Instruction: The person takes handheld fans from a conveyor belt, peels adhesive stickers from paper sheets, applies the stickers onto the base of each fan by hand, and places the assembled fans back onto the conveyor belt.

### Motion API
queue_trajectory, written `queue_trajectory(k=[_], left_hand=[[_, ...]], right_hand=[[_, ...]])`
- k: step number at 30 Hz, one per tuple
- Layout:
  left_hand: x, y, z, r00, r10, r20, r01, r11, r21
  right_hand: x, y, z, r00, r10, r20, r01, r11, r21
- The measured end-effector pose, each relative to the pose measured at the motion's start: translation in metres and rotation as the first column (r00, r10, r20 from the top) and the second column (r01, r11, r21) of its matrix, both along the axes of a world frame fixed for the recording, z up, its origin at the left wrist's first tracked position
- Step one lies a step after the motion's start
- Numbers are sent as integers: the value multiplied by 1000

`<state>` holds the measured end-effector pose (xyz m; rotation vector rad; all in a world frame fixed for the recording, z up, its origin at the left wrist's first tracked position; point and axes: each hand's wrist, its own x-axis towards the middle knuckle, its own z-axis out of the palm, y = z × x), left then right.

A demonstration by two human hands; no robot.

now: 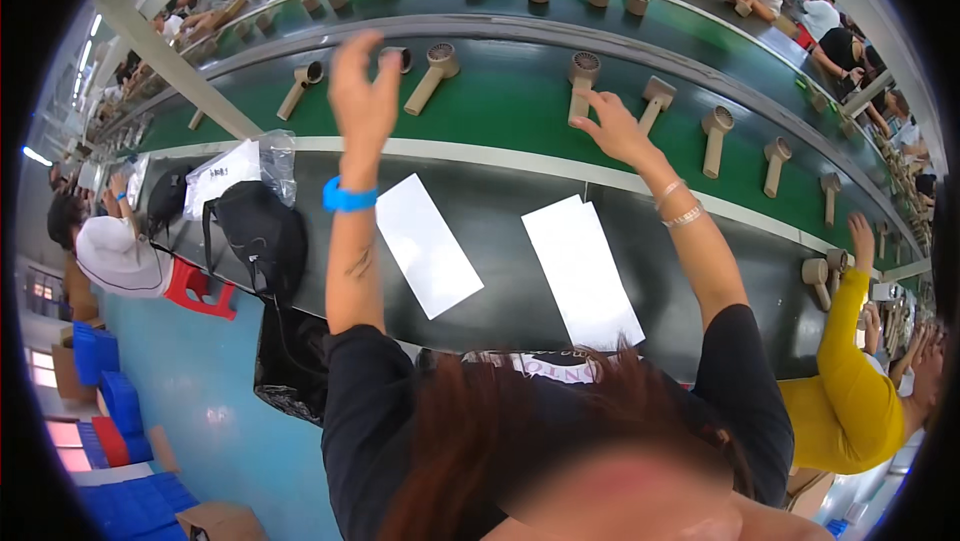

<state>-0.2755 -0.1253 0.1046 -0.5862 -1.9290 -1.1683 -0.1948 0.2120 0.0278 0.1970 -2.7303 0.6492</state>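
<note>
My left hand [364, 101] is raised over the green conveyor belt, its fingers spread and nothing visible in them. Behind its thumb shows the round head of a beige handheld fan [405, 61], the rest covered by the hand. Another beige fan [432, 79] lies just right of it. My right hand [618, 129] reaches over the belt with fingers stretched out. Its index fingertip overlaps the handle of a beige fan [584, 69] with a round grille head; whether they touch I cannot tell. Two white sheets [430, 246] [583, 271] lie on the dark table below my arms.
More beige fans [717, 141] lie along the belt [510, 106]. A black bag [260, 236] and a plastic bag [225, 176] sit on the table at left. A co-worker in a yellow sleeve [845, 341] reaches in at right. A metal post [175, 56] slants across the upper left.
</note>
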Motion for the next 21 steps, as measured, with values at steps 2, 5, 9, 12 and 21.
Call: queue_trajectory(k=[2,5,9,12,21], left_hand=[[-60,-7,-77,999,44,2,-42,950,-308],[-91,10,-149,969,202,144,-90,826,-556],[-104,24,-156,886,306,348,-5,757,-654],[-104,10,-150,953,227,202,-63,798,-599],[78,8,-93,953,-118,279,217,908,-359]], right_hand=[[-24,-26,-10,985,-39,165,42,999,-13],[-46,-26,-41,970,-202,134,189,976,109],[-36,0,-42,969,-171,181,197,970,-141],[23,-7,-22,994,-94,60,107,953,-285],[273,36,-49,773,-621,-126,608,783,-132]])
